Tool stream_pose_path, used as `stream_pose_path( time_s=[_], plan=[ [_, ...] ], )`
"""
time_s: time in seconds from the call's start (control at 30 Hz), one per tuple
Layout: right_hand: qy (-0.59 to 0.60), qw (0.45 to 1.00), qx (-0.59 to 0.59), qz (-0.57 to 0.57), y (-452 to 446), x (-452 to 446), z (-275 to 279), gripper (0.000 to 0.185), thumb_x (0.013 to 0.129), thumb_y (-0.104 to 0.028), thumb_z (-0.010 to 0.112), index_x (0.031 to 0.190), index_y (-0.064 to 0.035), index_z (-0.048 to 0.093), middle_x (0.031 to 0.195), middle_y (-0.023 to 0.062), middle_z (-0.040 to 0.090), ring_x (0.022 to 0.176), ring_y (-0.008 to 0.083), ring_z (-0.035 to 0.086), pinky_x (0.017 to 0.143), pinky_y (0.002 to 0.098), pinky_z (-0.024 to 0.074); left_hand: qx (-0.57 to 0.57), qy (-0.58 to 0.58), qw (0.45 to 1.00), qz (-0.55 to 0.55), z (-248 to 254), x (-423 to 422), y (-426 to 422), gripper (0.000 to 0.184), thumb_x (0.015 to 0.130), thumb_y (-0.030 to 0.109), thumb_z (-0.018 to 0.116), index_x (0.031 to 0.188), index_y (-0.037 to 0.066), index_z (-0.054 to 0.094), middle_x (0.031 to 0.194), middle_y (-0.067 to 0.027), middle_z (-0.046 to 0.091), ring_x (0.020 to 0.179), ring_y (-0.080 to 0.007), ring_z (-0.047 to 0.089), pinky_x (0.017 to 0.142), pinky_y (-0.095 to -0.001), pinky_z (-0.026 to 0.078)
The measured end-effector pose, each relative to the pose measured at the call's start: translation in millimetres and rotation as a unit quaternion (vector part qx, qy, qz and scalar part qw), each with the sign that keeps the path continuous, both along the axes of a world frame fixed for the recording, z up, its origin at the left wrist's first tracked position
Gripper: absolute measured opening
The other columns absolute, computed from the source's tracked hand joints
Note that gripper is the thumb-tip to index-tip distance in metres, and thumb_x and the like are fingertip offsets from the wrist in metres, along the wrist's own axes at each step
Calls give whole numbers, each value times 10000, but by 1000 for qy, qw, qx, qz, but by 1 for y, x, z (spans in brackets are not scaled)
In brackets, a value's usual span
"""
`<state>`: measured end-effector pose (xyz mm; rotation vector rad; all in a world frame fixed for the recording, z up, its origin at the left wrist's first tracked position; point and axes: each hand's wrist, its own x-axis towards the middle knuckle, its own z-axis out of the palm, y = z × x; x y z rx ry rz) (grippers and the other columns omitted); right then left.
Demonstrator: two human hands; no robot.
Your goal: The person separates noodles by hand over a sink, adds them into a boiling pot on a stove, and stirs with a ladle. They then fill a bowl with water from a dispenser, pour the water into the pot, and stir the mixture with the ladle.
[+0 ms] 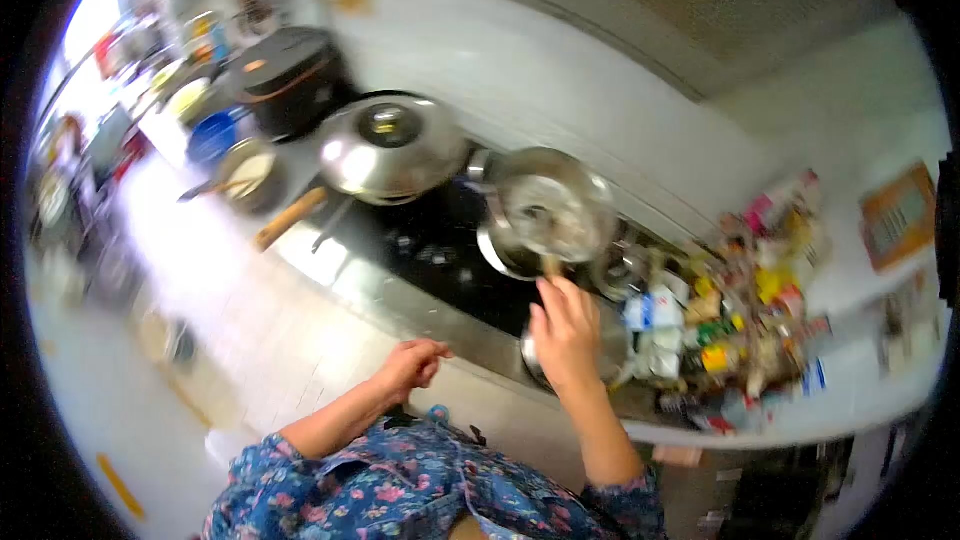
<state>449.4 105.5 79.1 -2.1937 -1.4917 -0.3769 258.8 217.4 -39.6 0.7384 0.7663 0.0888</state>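
My right hand [566, 332] is closed around the light wooden handle [552, 265] of a cooking utensil, which reaches into a steel pot [603, 190]. Blur hides the utensil's far end among the whitish, steaming contents [548, 215] of the pot. The pot stands on the right side of a black gas stove [430, 265]. In front of my body hangs my left hand [412, 366], its fingers curled in and no object visible in them. It is apart from the stove front. A round metal lid or pan [535, 355] lies partly hidden behind my right hand.
Left on the stove sits a lidded wok [390, 155] with a wooden handle [290, 220] jutting forward. Beyond it are a black cooker [290, 90], a blue bowl [212, 137] and a small pan [252, 175]. Packets and jars [715, 330] crowd the right counter.
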Motion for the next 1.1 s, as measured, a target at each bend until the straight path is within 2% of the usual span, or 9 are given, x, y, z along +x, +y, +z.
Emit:
stream_pose_path(
  time_s=[0.1, 0.2, 0.5, 0.6, 0.77, 0.9, 0.93, 1.03, 1.1],
  plan=[
    [107, 986, 65, 107, 1, -22, -33, 237, 786, -65, 610, 1019, -24, 625, 1003, 112, 599, 910, 282, 558, 808, 383, 414, -10, 24, 999, 41, -17, -22, -7, 212, 869, 205, 531, 914, 5, 581, 522, -1, 416, 406, -90, 346, 368, -241, 261],
    [169, 970, 0, 176, 9, -53, -83, 238, 783, -58, 619, 1020, -43, 621, 1007, 76, 598, 937, 256, 551, 808, 387, 395, 2, 14, 995, 96, -20, -57, -2, 219, 862, 214, 540, 900, 5, 592, 531, 5, 427, 404, -78, 319, 367, -229, 229],
    [222, 908, -95, 343, 78, -156, -114, 219, 803, -94, 575, 1012, -53, 624, 984, 84, 609, 935, 252, 559, 789, 386, 386, -1, -3, 973, 231, -7, -149, 36, 203, 877, 205, 504, 905, 16, 572, 528, 9, 435, 400, -75, 295, 372, -236, 206],
    [245, 887, -136, 367, 118, -203, -114, 225, 800, -98, 578, 1016, -54, 622, 970, 84, 612, 923, 254, 561, 784, 391, 383, -1, -8, 962, 271, -12, -196, 64, 219, 881, 218, 507, 913, 10, 566, 516, 9, 414, 399, -80, 285, 386, -239, 217],
    [256, 868, -124, 408, 198, -310, -121, 220, 812, -100, 591, 1024, -58, 628, 977, 81, 618, 916, 240, 575, 773, 356, 385, 20, -2, 944, 329, -37, -304, 124, 238, 876, 234, 518, 921, 5, 562, 498, 10, 385, 398, -82, 275, 395, -241, 217],
    [281, 840, -120, 448, 256, -395, -120, 219, 817, -98, 589, 1029, -55, 627, 990, 91, 615, 937, 243, 571, 791, 362, 383, 8, -3, 924, 383, -26, -389, 173, 216, 882, 222, 514, 900, 11, 554, 485, 13, 382, 364, -77, 252, 371, -239, 201],
    [272, 841, -101, 457, 271, -412, -116, 250, 784, -87, 588, 1030, -47, 614, 923, 95, 617, 888, 279, 581, 770, 376, 424, 8, -6, 921, 390, -26, -407, 185, 213, 883, 220, 515, 899, 11, 553, 485, 13, 385, 362, -77, 255, 371, -239, 204],
    [358, 801, -142, 458, 317, -438, -123, 247, 812, -79, 581, 1052, -33, 614, 904, 91, 650, 831, 224, 625, 741, 323, 462, 5, -9, 910, 415, -26, -452, 217, 205, 885, 214, 515, 897, 12, 547, 486, 12, 393, 359, -78, 261, 370, -236, 212],
    [493, 737, -179, 426, 351, -441, -128, 245, 843, -94, 568, 1073, -20, 611, 921, 85, 666, 822, 175, 634, 734, 290, 473, 1, -17, 902, 431, -26, -464, 236, 197, 888, 209, 513, 895, 14, 544, 488, 12, 399, 357, -78, 265, 370, -235, 215]
  ],
)
